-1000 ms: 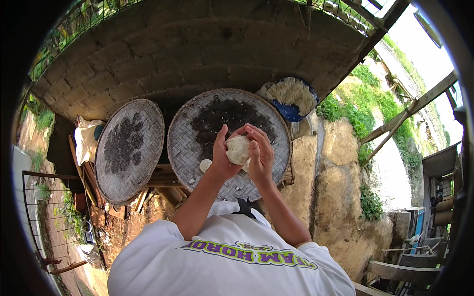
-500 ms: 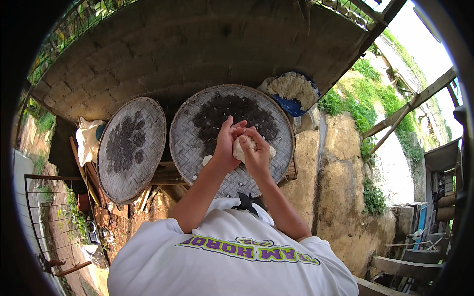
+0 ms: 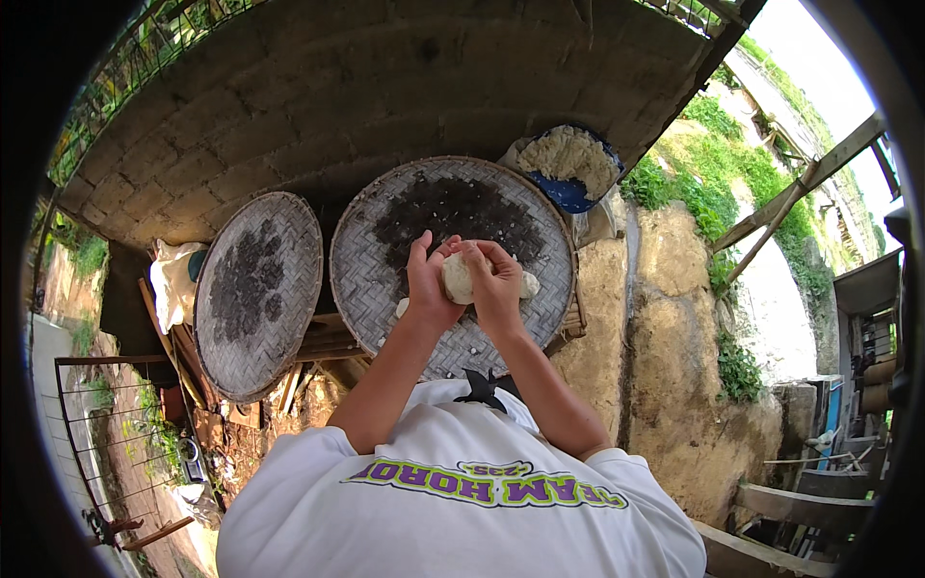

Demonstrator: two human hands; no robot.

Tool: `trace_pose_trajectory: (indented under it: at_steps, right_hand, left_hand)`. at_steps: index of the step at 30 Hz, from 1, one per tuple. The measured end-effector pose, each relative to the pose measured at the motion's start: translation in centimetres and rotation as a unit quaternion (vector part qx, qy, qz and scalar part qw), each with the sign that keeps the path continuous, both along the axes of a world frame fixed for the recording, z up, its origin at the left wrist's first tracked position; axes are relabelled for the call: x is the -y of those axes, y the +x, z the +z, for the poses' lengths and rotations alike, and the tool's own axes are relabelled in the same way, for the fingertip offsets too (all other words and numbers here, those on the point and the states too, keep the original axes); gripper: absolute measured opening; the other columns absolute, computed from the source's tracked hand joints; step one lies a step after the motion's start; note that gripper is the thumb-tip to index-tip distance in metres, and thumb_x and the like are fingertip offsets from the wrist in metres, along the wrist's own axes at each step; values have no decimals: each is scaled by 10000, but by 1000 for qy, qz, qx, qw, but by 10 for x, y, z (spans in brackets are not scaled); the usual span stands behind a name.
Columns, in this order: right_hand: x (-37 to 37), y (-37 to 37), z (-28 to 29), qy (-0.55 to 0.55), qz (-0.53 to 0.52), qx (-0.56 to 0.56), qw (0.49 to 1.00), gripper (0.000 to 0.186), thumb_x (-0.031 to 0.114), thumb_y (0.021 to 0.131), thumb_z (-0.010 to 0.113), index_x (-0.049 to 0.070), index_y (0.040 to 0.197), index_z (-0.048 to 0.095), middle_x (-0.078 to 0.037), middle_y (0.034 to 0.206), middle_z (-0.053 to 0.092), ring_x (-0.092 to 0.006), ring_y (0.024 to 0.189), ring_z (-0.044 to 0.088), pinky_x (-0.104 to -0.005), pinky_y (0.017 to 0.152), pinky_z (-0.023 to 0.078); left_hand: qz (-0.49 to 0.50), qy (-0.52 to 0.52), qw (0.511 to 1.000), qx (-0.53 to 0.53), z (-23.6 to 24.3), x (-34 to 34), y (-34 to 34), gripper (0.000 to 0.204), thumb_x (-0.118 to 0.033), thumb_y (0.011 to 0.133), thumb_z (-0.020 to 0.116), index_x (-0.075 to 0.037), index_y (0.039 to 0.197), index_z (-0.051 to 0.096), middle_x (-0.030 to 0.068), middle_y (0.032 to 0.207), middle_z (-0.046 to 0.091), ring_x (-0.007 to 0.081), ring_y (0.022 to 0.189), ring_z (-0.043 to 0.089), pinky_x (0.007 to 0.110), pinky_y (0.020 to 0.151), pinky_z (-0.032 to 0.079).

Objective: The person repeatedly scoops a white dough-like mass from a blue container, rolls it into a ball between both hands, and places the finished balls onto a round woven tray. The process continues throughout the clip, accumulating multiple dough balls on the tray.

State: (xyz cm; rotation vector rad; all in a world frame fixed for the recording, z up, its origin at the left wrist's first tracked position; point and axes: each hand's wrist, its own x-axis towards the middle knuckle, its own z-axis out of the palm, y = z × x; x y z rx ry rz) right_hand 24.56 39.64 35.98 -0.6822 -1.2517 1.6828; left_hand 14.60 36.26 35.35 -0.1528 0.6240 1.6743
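Note:
A whitish lump of dough [image 3: 457, 281] sits between my two hands above a round woven tray [image 3: 368, 279]. My left hand [image 3: 427, 286] cups it from the left, with the thumb raised and apart. Over its right side bends my right hand [image 3: 497, 291], its fingers closed on the lump and their tips partly hidden. Another pale lump [image 3: 529, 285] rests on the tray just right of my right hand, and a smaller white piece [image 3: 402, 307] lies beside my left wrist. The tray's middle is dark, with white crumbs scattered over it.
A second round woven tray [image 3: 298, 308] with dark patches leans at the left. At the back right, a blue basin [image 3: 568, 197] holds a whitish crumbly mass [image 3: 567, 158]. A block wall [image 3: 308, 116] stands behind, with a white sack [image 3: 175, 289] at far left.
My right fingers have drawn in over the dough, and the lump has shifted left toward my left palm. The lump lying on the tray now shows more.

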Motion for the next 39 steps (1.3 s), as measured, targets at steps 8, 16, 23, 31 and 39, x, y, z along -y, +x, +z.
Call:
trace_pose_trajectory:
  at_steps: [8, 16, 23, 31, 39]
  right_hand:
    - [-7, 0, 0, 193, -56, -24, 979, 314, 249, 1089, 546, -3, 1215, 684, -59, 1098, 705, -130, 1055, 642, -286, 978, 480]
    - [-6, -3, -7, -185, 20, -114, 976, 356, 293, 1086, 559, -24, 1218, 656, -93, 1173, 689, -138, 1073, 654, -315, 941, 532]
    - [-15, -4, -7, 38, 45, -3, 998, 340, 296, 1077, 570, 3, 1217, 671, -85, 1179, 699, -127, 1019, 650, -303, 916, 519]
    - [3, -4, -4, 57, -51, -21, 997, 324, 263, 1085, 538, -4, 1140, 712, -76, 1147, 708, -155, 1079, 640, -324, 1015, 477]
    - [-20, 4, -15, -125, 0, 22, 992, 275, 239, 1050, 632, -24, 1074, 709, -57, 1056, 728, -91, 961, 659, -259, 818, 526]
  left_hand:
    - [-88, 142, 986, 29, -3, 6, -5, 605, -590, 1002, 418, -93, 1304, 585, 122, 1273, 632, 306, 1276, 584, 485, 1104, 462]
    - [118, 27, 992, -19, -3, 0, 12, 608, -571, 986, 453, -79, 1327, 559, 133, 1313, 612, 319, 1268, 586, 467, 1119, 448]
    - [-5, 86, 996, -23, 7, -1, 0, 597, -533, 992, 460, -76, 1376, 475, 133, 1282, 608, 299, 1243, 590, 476, 1075, 478]
    - [20, 126, 990, 67, -1, 3, 7, 552, -511, 958, 498, -69, 1284, 551, 170, 1309, 620, 362, 1282, 576, 510, 1128, 449]
    - [-11, 15, 997, 78, -30, -9, 11, 615, -609, 959, 389, -115, 1262, 594, 97, 1241, 643, 308, 1177, 633, 509, 1051, 488]
